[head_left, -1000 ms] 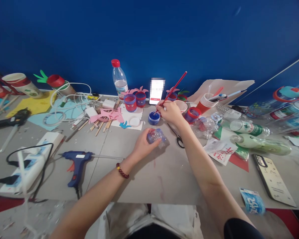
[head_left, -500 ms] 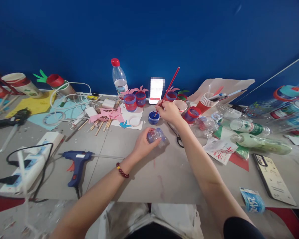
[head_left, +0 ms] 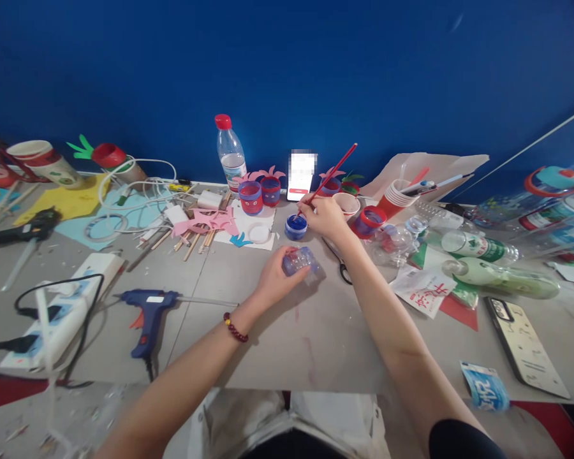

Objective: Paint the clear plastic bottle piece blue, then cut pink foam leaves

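Observation:
My right hand (head_left: 323, 215) is closed around a red-handled paintbrush (head_left: 337, 167), its tip down in a small pot of blue paint (head_left: 296, 227). The brush leans up and to the right. Closer to me, my left hand (head_left: 280, 275) grips a clear plastic bottle piece (head_left: 300, 260) with some blue and red on it, held just above the table. Behind the paint pot, a lit phone (head_left: 301, 175) stands against the blue wall. Left of the pot, painted cups (head_left: 251, 199) with pink paper tops stand beside a round white lid (head_left: 259, 233).
A blue glue gun (head_left: 148, 312) and a power strip (head_left: 67, 306) lie at the left. Scissors (head_left: 345, 273) sit partly under my right forearm. Plastic bottles (head_left: 481, 245), a phone (head_left: 526, 344) and a blue packet (head_left: 485, 386) are on the right. A tall bottle (head_left: 230, 156) stands at the back.
The paintbrush handle has tipped further to the right, with its tip still in the blue paint pot. My left hand holds the plastic piece in nearly the same place.

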`<state>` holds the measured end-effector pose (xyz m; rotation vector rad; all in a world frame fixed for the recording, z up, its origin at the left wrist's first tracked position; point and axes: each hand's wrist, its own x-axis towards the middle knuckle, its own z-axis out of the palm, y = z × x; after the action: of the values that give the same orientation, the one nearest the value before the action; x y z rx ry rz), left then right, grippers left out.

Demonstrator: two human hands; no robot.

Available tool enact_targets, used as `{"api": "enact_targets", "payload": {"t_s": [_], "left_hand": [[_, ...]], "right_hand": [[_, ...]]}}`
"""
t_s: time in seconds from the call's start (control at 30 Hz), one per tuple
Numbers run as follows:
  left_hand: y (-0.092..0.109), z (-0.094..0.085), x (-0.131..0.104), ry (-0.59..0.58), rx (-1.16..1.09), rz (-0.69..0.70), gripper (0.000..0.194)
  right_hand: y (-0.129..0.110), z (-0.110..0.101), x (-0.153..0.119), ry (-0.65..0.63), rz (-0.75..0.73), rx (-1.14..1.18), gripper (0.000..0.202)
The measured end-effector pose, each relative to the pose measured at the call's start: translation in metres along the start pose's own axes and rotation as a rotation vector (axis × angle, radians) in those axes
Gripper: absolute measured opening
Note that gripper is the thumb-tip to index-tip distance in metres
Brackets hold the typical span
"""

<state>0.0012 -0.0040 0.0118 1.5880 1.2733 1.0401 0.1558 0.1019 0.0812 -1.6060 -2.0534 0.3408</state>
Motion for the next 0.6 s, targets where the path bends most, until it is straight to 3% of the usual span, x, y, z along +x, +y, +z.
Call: {"api": "enact_targets", "payload": {"t_s": [0.13,0.6], "left_hand": [[0.0006,-0.0001,-0.0004,0.006,0.013,0.010,0.034],[-0.0011,0.0001,0.0003,0.003,0.018,0.019,0.032]], "right_hand": [[-0.0011,-0.0022,-0.0006,-0.041,0.029,-0.021,0.027],[0.0053,-0.0016,0.0017,0.031,0.027,0.071,0.025]]}}
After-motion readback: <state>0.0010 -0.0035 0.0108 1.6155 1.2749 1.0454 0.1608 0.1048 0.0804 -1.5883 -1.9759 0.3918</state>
